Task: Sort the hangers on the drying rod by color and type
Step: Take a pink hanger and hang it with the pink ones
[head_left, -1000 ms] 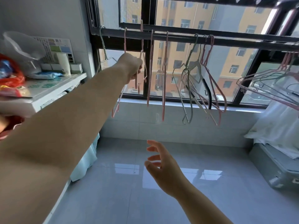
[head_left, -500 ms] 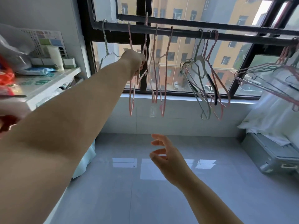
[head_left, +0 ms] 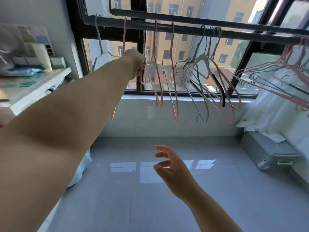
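A dark drying rod point(head_left: 187, 29) runs across the window. My left hand point(head_left: 136, 63) reaches up and is shut on a pink hanger point(head_left: 124, 36) hooked near the rod's left end. Left of it hangs a grey wire hanger point(head_left: 98, 39). Two more pink hangers point(head_left: 173, 72) hang side-on to the right of my hand. Further right is a tangled bunch of grey, pink and black-padded hangers point(head_left: 210, 76). Another cluster of pink and grey hangers point(head_left: 275, 81) hangs at the far right. My right hand point(head_left: 172, 166) floats low over the floor, open and holding nothing.
A white shelf point(head_left: 38, 87) with boxes and bottles stands at the left. White cloth point(head_left: 275, 111) drapes over a grey case point(head_left: 267, 151) at the right. The grey tiled floor point(head_left: 133, 198) lies below, and a tiled sill wall point(head_left: 150, 118) sits under the window.
The view has tilted and moved closer to the rod. My left hand keeps its hold on the pink hanger, and the nearby pink hangers have swung. My right hand has stayed low and open.
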Motion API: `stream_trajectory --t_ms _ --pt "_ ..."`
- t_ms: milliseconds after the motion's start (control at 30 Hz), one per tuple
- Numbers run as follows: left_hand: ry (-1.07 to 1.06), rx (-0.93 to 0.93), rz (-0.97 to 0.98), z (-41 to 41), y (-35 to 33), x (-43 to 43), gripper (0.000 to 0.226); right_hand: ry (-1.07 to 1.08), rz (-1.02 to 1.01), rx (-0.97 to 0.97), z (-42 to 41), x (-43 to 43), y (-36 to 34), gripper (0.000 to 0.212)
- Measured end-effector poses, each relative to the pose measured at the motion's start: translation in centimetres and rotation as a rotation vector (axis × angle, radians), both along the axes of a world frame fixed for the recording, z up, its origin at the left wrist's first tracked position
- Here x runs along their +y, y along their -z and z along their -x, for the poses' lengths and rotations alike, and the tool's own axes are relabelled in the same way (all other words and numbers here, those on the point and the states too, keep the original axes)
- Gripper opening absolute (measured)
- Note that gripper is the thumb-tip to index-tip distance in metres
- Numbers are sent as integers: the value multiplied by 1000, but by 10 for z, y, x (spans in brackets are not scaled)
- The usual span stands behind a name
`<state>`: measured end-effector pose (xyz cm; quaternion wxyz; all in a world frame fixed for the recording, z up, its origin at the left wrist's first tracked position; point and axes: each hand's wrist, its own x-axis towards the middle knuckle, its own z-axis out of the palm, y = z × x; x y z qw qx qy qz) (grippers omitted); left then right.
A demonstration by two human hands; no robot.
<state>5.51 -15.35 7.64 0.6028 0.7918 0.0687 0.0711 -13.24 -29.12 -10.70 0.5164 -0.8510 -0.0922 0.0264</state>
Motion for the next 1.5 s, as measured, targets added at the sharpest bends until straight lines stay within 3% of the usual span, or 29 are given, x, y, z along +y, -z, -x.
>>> stream_trajectory --t_ms 100,400,633,867,933,1033,1067,1200,1333,1400,1500 --pt "29 44 -41 15 39 -2 24 -2 -8 10 0 -3 3 42" --pt "152 41 -214 113 163 30 20 -20 4 74 -43 -6 32 40" --pt "355 110 -486 138 192 108 26 -16 123 127 -76 -14 65 54" --pt "402 180 -600 139 204 155 29 42 361 79 -93 -32 79 77" --pt "419 174 -614 139 207 159 28 45 463 81 -93 -39 83 68" --pt "429 171 -615 135 211 163 30 28 512 125 -91 -46 85 28" --pt "427 169 -628 134 212 163 30 6 495 157 -89 -48 83 20" --pt "232 140 -605 124 230 159 22 -84 382 227 -72 -49 68 29" --pt "200 195 -732 122 254 142 52 -75 343 252 -47 -32 45 25" --pt "262 206 -728 130 263 124 57 -54 137 339 -36 -18 37 27" --pt "350 194 -557 153 263 90 49 -6 -293 499 -27 1 30 28"
